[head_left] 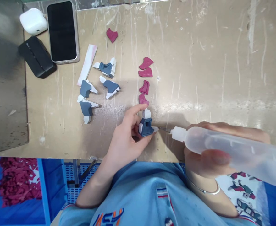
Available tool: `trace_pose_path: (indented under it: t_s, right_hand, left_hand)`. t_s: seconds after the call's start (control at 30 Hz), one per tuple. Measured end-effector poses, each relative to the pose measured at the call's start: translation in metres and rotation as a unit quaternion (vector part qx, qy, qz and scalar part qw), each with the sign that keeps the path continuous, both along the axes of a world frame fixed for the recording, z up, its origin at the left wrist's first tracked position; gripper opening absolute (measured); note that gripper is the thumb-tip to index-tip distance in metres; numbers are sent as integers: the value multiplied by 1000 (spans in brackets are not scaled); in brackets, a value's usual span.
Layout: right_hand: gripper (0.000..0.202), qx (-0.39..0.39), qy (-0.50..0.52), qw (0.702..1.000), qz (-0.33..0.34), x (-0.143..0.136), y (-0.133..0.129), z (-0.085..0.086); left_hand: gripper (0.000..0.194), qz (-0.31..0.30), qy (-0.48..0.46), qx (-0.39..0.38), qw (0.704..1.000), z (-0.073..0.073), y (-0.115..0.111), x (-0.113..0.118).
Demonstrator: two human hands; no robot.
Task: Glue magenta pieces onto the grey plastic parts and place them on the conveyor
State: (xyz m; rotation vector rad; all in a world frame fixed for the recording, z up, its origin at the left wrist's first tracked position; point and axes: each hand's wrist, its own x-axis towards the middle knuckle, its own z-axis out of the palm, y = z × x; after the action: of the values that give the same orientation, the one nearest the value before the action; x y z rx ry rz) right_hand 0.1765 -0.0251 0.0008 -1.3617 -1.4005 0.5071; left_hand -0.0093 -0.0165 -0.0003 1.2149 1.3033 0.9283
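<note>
My left hand (130, 135) is closed on a small blue-and-white plastic part (146, 126), gripped between thumb and fingers just above the table. A translucent squeeze bottle (237, 150) lies in the grasp of my right hand (206, 157). Its thin metal tip points left, close to the part's pale pointed end; whether they touch I cannot tell. Directly beyond my left fingertips, several dark red plastic pieces (145, 72) form a column. Farther left lie several similar blue-and-white parts (110, 86), and a single red piece (112, 35) sits near the back.
A phone (62, 31), a white earbud case (33, 21) and a black case (37, 57) occupy the back left, with a paper strip (87, 65) nearby. Below the table edge, a blue bin (53, 188) holds red pieces; finished-looking parts (246, 197) lie at lower right.
</note>
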Motion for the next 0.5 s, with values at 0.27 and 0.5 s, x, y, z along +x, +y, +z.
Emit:
trace_pose_path:
  t_s: [0.27, 0.5]
  right_hand:
    - [48, 30, -24, 999, 13, -7, 9, -1]
    - [46, -99, 161, 896, 403, 40, 17, -26]
  left_hand:
    - [65, -6, 2, -16, 1000, 0, 0, -1]
    - [62, -2, 10, -22, 1000, 3, 0, -1]
